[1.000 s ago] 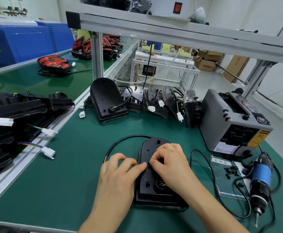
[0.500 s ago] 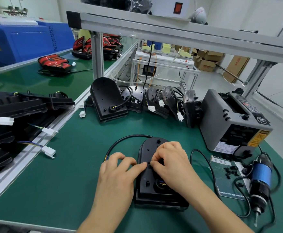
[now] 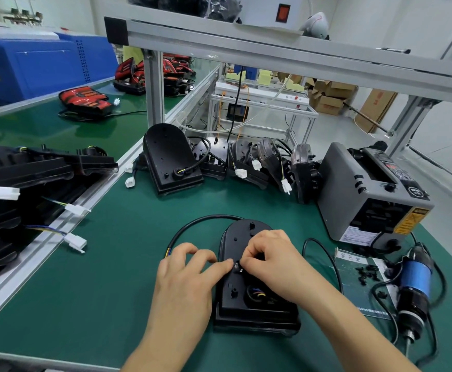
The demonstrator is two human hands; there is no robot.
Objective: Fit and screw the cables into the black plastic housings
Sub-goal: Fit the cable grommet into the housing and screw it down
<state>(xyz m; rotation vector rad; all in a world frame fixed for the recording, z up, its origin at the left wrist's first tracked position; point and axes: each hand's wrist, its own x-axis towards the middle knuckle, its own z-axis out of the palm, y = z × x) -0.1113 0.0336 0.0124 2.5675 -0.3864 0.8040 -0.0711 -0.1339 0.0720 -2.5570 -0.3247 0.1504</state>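
We are looking down at a black plastic housing (image 3: 257,312) that is lying flat on the green mat (image 3: 98,291), to the near left of the grey tape dispenser (image 3: 364,194). Its black cable (image 3: 192,224) is curving out from the housing's far end, on the side away from the dispenser. Coloured wires (image 3: 257,294) are showing in a round opening in the housing's back.

Both hands are meeting over the housing's middle. The right hand (image 3: 275,261) is working with its fingers curled, and its thumb and forefinger are pinching a small shiny piece (image 3: 237,265) against the housing. The left hand (image 3: 184,280) is resting on the mat on the housing's far side from the dispenser, with its forefinger reaching to touch that same piece. Its other fingers are bending, and we cannot tell whether it is gripping anything.

Just on the near side of the dispenser, a blue electric screwdriver (image 3: 415,280) is lying beside a scatter of black screws (image 3: 367,272). To the dispenser's left, a row of more housings (image 3: 171,159) is standing, and the nearest 1 is leaning just beside it.
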